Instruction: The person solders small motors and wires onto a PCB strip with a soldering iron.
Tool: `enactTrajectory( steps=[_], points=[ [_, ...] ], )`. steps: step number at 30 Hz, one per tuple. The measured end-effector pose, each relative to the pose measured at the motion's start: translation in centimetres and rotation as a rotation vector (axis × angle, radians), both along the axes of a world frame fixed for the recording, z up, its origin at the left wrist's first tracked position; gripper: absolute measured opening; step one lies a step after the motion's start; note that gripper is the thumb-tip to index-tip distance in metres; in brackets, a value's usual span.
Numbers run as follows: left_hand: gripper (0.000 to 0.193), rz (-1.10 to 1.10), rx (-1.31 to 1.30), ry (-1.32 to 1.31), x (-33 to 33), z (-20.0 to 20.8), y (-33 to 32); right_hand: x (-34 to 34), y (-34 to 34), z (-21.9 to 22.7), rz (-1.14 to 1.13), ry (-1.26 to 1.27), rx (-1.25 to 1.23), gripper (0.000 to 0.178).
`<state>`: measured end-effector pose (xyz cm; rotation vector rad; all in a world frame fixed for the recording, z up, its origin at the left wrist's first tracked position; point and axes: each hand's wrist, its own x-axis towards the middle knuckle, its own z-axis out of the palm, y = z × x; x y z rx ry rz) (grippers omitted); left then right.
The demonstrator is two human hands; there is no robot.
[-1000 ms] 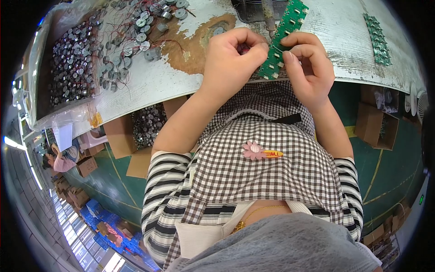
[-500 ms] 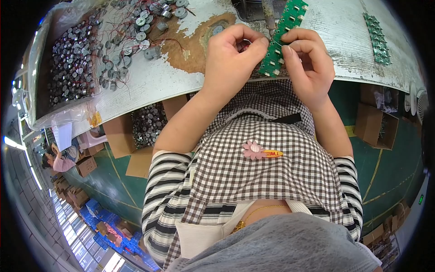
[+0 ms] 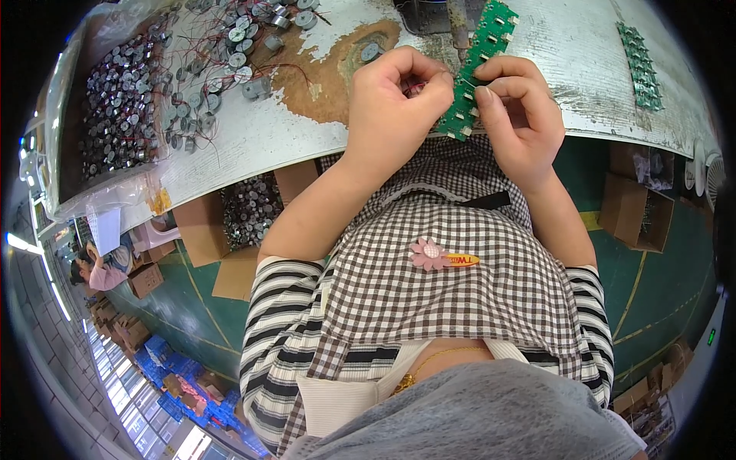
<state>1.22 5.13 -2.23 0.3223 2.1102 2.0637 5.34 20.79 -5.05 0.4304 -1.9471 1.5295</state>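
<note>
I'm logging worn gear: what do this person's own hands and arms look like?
The left hand and right hand are bare: no gloves or wristbands show. The forearms are bare too, below black-and-white striped fabric sleeves ending near the elbows.

The head camera looks from above the apron. It faces steeply down, quite near the apron.

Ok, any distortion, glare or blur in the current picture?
Head view: fisheye bowing along the table edge, corners black; head view, left: the light strip burns out to white; head view, top: the green circuit board looks fairly crisp, no obvious motion blur.
</note>
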Motion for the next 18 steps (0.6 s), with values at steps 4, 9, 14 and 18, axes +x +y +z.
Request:
enactTrajectory(
  steps=[4,9,14,18],
  points=[
    [0.010,0.031,0.071,-0.025,-0.1,0.2,0.0,0.1,0.1,0.0,-0.014,-0.009,-0.007,0.006],
    [0.011,-0.011,0.111,0.310,-0.5,-0.9,-0.7,0.0,0.1,0.3,-0.030,-0.009,-0.007,0.007],
    [0.009,-0.141,-0.139,0.101,-0.5,0.2,-0.8,-0.3,0.1,0.7,-0.024,0.023,0.022,0.006],
    [0.009,-0.144,-0.123,0.056,-0.6,0.5,-0.7,-0.4,0.1,0.6,-0.032,0.016,0.014,0.006]
  ],
)
